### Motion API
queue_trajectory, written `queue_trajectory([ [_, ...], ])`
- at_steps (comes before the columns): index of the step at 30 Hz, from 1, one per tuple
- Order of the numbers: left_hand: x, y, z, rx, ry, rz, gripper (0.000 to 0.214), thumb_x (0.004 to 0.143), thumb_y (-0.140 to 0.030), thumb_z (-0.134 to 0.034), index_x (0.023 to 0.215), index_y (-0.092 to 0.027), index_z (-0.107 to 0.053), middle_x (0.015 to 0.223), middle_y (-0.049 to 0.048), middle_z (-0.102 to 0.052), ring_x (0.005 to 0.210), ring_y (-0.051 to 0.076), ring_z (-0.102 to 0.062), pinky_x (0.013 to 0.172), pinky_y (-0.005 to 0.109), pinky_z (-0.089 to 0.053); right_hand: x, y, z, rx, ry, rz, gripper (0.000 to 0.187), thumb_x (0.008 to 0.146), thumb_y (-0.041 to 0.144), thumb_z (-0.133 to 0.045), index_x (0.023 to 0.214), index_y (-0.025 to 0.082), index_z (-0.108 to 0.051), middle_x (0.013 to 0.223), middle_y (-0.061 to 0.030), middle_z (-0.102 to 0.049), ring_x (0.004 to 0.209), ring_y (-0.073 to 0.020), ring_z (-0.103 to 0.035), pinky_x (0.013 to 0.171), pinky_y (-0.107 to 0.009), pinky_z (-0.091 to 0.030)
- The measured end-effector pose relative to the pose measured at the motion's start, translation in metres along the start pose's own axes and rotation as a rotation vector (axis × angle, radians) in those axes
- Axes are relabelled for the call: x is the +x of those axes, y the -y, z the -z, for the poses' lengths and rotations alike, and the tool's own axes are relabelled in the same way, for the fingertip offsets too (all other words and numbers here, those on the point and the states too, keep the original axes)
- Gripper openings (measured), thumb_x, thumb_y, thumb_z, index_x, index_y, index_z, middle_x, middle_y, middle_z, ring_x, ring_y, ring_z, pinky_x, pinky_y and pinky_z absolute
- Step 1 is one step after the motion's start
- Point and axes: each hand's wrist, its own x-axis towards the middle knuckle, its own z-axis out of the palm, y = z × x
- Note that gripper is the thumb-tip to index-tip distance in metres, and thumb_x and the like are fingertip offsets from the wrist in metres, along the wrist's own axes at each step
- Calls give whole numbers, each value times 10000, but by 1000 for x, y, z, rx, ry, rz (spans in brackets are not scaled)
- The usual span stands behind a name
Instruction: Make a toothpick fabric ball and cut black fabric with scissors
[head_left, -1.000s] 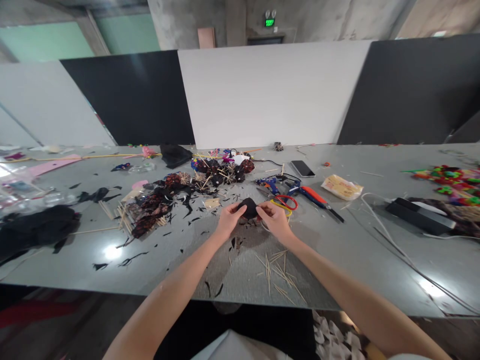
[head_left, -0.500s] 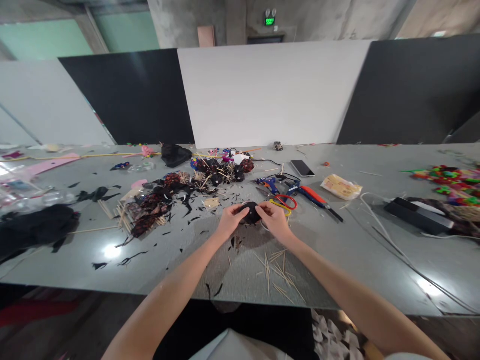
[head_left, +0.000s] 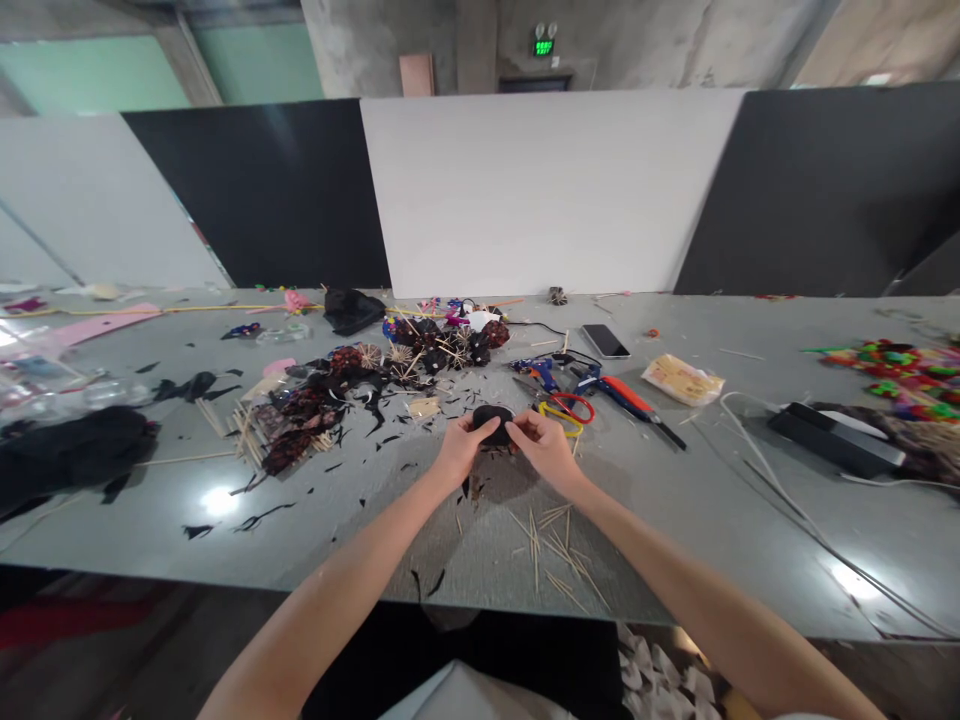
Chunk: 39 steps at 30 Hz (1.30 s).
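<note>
Head view: left hand [head_left: 459,450] and right hand [head_left: 546,447] pinched a black piece [head_left: 490,418] near frame centre. Scissors [head_left: 559,411] lay just right, sticks [head_left: 561,545] below.

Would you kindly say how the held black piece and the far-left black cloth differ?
The black piece is small; the black cloth is much larger. The left hand and right hand hold the piece; the cloth lies on the table. The piece looks rounded, the cloth crumpled. Both are black.
</note>
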Motion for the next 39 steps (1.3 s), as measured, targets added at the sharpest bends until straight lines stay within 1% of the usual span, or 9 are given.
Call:
queue_trajectory([
  [7,0,5,3,104,-3,-49,426,611,-437,-948,872,-130,-812,849,75,-785,725,190,-684,772,331,-558,1,5,3,-99,18,54,311,959,495,-595,843,208,-623,680,5,-625,625,-171,-605,611,-284,-456],
  [11,7,4,11,156,-46,-77,423,644,-450,-926,912,-140,-821,885,81,-794,798,221,-714,832,358,-569,16,4,31,-529,-44,188,246,1012,407,-516,983,208,-656,913,-62,-718,855,-214,-665,812,-328,-491],
  [14,12,0,15,140,-80,-89,425,643,-462,-923,910,-149,-819,908,84,-793,820,230,-721,845,374,-580,27,-10,62,-978,-171,123,262,994,391,-552,1114,175,-639,1126,-154,-688,1103,-301,-600,952,-417,-444],
  [17,13,-4,16,116,-105,-93,431,626,-471,-927,883,-145,-813,863,79,-785,760,220,-713,805,382,-596,32,-29,85,-1268,-105,-15,332,989,465,-573,1131,171,-633,1195,-180,-638,1147,-338,-547,920,-438,-419],
  [21,13,-5,15,111,-143,-95,431,608,-466,-932,861,-140,-812,813,73,-776,707,209,-703,761,375,-605,33,-44,94,-1378,-10,-18,331,1008,480,-554,1098,172,-636,1181,-173,-621,1124,-329,-546,893,-422,-392],
  [26,17,-3,18,131,-178,-94,410,619,-459,-933,855,-145,-817,831,79,-784,738,222,-715,764,365,-602,34,-43,94,-1401,27,-31,339,1051,414,-463,1077,117,-625,1118,-214,-630,1005,-306,-602,904,-437,-399],
  [29,19,-4,24,179,-242,-118,405,644,-452,-925,889,-147,-824,876,88,-791,804,237,-726,788,349,-586,35,-37,93,-1230,-63,-44,305,1044,349,-451,1123,95,-601,1163,-262,-638,1075,-330,-611,873,-420,-447],
  [33,18,-8,27,207,-276,-133,433,670,-461,-912,955,-146,-828,973,113,-798,869,249,-727,809,347,-570,36,-26,85,-833,-123,-66,261,947,296,-563,1151,136,-590,1069,-170,-727,902,-243,-679,743,-317,-490],
  [39,12,-14,18,129,-261,-133,453,610,-440,-941,911,-125,-818,915,110,-796,821,239,-726,782,350,-574,27,-1,58,-547,-80,12,270,855,402,-628,1014,183,-628,886,-81,-748,741,-205,-670,648,-282,-455],
])
